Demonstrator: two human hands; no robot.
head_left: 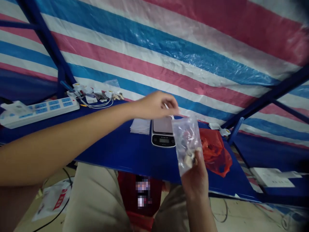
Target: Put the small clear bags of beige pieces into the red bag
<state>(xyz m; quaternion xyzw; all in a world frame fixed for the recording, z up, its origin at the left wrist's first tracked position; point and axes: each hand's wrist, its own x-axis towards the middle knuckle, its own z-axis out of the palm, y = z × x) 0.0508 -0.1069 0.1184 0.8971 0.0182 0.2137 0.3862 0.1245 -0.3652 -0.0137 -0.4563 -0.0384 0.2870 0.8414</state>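
Right hand (195, 174) grips the lower part of a clear plastic bag (184, 135), small beige pieces (189, 158) in its bottom, at the right of the digital kitchen scale (164, 141). Left hand (163, 106), blurred, fingers curled, is over the scale; whether it pinches anything cannot be told. Left of the scale lie flat translucent sheets (140, 126); right, a red plastic bag (213, 146).

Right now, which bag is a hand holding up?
The clear bag in the right hand, with something pale inside. The red bag lies on the blue table; the white bag lies on the floor.
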